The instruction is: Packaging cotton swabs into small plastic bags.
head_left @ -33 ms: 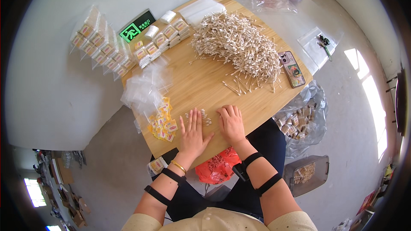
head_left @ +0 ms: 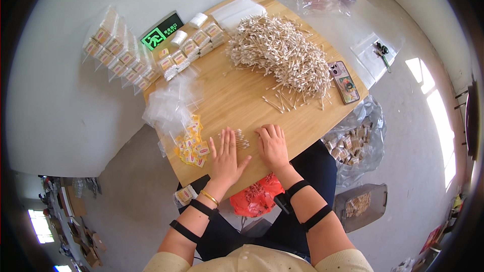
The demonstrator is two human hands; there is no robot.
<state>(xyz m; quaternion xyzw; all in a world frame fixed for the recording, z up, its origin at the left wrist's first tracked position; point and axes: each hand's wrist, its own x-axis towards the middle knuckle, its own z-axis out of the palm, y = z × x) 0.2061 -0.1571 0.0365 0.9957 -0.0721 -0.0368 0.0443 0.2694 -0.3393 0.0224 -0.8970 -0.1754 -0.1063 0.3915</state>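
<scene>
A small bundle of thin wooden cotton swabs (head_left: pixel 240 139) lies at the near edge of the pale wooden desk (head_left: pixel 237 95), pale tips lined up, peeking out past my fingers. My left hand (head_left: pixel 225 157) lies flat and spread over it, probably to keep the sticks from rolling; my right hand (head_left: pixel 273 146) rests open just beside, gripping nothing. Left of me sit small yellow paper labels (head_left: pixel 191 143) and clear plastic bags (head_left: pixel 169 103); beyond, the big heap of swabs (head_left: pixel 282 53).
</scene>
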